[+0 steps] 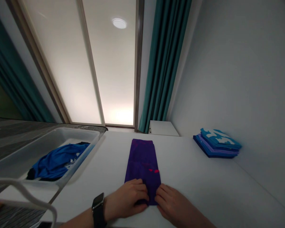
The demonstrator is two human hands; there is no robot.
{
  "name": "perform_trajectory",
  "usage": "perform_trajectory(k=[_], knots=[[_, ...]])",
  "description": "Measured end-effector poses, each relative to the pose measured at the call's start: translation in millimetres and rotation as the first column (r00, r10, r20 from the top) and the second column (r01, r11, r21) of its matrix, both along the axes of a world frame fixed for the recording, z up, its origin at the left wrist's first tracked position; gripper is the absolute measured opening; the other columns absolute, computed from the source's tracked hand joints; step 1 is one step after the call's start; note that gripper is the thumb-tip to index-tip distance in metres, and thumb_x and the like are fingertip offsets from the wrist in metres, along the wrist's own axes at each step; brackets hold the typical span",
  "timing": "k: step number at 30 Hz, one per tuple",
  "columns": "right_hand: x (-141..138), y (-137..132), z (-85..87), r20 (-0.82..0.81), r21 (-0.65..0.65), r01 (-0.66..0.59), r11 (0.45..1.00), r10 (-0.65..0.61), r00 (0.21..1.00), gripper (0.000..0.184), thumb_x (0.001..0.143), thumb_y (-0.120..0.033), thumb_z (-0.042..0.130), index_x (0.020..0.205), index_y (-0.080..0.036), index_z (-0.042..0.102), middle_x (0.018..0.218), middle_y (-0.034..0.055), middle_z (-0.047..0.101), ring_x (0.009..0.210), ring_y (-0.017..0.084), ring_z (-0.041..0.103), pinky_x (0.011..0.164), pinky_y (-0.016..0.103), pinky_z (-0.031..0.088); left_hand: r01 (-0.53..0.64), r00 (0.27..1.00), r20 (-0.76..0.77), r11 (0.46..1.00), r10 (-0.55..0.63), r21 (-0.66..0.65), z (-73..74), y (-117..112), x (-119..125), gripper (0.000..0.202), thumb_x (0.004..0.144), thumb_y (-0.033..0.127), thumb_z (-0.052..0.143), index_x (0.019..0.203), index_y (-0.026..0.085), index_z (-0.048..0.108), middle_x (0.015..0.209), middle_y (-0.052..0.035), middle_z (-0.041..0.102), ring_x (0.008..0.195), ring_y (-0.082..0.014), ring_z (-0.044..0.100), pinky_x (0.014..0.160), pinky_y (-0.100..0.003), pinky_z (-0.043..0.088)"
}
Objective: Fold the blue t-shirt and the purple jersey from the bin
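A purple garment [142, 158], folded into a long narrow strip, lies flat on the white table [180, 171] in front of me. Small pink-red marks show near its right edge. My left hand [130, 196], with a dark watch on the wrist, has its fingers curled over the near left part of the cloth. At the near right edge, my right hand [168, 201] pinches the fabric between fingers and thumb. The near end of the cloth is partly hidden by the left hand.
On the left, a translucent plastic bin [85, 134] holds a crumpled blue garment [59, 160]. A stack of folded clothes [217, 144] in blue and purple sits at the right by the wall. Beyond the table stands a small white cabinet [162, 128]. A pale curved bar [33, 196] crosses the lower left.
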State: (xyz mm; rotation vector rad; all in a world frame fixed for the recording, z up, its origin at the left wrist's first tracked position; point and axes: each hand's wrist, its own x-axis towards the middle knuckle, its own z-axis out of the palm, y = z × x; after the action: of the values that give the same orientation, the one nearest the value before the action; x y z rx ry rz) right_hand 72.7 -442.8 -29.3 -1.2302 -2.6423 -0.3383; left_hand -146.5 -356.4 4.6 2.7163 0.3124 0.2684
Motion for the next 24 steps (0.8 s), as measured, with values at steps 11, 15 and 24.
perform_trajectory(k=[11, 15, 24], knots=[[-5.1, 12.0, 29.4, -0.112, -0.351, 0.106, 0.93, -0.154, 0.982, 0.011, 0.078, -0.01, 0.059, 0.083, -0.019, 0.057, 0.09, 0.002, 0.063, 0.089, 0.018, 0.055, 0.082, 0.03, 0.041, -0.15, 0.987, -0.028, 0.976, 0.157, 0.156, -7.8, -16.7, 7.9, 0.018, 0.084, 0.034, 0.069, 0.092, 0.021, 0.059, 0.097, 0.0001, 0.065, 0.092, -0.019, 0.056, 0.079, -0.031, 0.04], [0.2, 19.8, 45.1, -0.215, -0.503, 0.04, 0.863, -0.17, 0.962, 0.013, 0.076, -0.009, 0.058, 0.085, -0.019, 0.058, 0.089, 0.0013, 0.064, 0.087, 0.016, 0.055, 0.083, 0.029, 0.04, -0.179, 0.982, -0.018, 0.953, 0.189, 0.243, -19.9, -18.0, 8.4, 0.014, 0.087, 0.024, 0.064, 0.099, 0.021, 0.058, 0.099, -0.0015, 0.064, 0.093, -0.0199, 0.056, 0.08, -0.032, 0.041], [-8.9, 10.7, 11.3, -0.265, -0.237, 0.073, 0.969, -0.137, 0.955, 0.028, 0.08, -0.027, 0.071, 0.106, -0.022, 0.061, 0.108, 0.0027, 0.065, 0.105, 0.021, 0.055, 0.105, 0.041, 0.034, -0.202, 0.979, -0.007, 0.972, 0.204, 0.121, -13.6, -10.3, 8.8, 0.015, 0.087, 0.011, 0.06, 0.099, 0.021, 0.06, 0.098, -0.0006, 0.063, 0.093, -0.0178, 0.057, 0.083, -0.029, 0.045]])
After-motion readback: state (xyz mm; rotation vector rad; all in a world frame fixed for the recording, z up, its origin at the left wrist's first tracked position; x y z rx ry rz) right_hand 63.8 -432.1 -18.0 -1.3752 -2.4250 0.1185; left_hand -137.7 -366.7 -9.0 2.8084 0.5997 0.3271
